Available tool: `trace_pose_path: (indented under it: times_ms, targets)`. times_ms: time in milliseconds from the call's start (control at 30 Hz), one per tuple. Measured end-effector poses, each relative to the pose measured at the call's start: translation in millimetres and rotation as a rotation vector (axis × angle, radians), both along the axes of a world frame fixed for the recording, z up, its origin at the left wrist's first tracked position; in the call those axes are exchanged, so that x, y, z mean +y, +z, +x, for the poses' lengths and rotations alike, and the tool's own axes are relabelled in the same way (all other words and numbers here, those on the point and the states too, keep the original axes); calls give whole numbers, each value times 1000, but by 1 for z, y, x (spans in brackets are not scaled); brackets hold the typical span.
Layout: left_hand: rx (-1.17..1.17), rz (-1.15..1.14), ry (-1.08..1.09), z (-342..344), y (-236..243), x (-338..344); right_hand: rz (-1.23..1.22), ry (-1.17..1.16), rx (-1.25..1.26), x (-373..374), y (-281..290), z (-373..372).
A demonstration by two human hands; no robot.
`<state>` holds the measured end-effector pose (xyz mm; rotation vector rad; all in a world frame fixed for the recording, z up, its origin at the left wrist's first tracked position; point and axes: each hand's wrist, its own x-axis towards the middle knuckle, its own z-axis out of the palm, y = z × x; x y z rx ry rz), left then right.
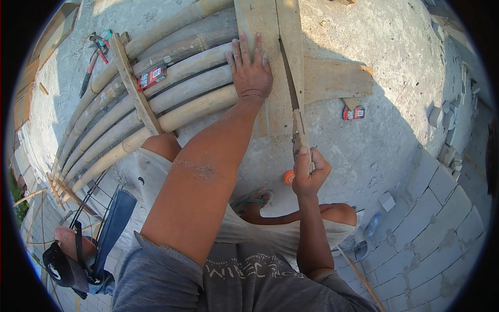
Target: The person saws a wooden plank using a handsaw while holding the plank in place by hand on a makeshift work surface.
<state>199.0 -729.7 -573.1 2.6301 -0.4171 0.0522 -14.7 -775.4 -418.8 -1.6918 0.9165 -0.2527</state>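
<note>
A wide wooden board (258, 15) lies across several bamboo poles (195, 86). My left hand (253, 73) rests flat on it, fingers spread. To the right, my right hand (311, 174) is wrapped round the handle of a handsaw (289, 75). Its toothed blade points away from me and sits along a long, dark cut line in the board. The cut runs up past the blade tip to the top edge of the view, with a narrower strip (292, 26) on its right. Another board (335, 78) sticks out to the right from beneath.
A wooden crosspiece (134, 86) spans the poles, with a red box (151, 78) beside it. Red-handled tools (89, 67) lie at far left. Another red box (353, 113) and an orange round object (289, 177) are on the concrete. A block wall (436, 229) borders the right.
</note>
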Motion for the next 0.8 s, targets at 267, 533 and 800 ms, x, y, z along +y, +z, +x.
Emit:
trace_pose_path:
  times_ms: [267, 533, 800]
  targets:
    - [-11, 15, 4, -6, -3, 8, 29, -29, -21, -16, -38, 79]
    - [-4, -38, -5, -6, -1, -9, -67, -56, -97, -29, -57, 113]
    - [37, -6, -6, 3, -4, 6, 174, -85, -44, 9, 4, -24]
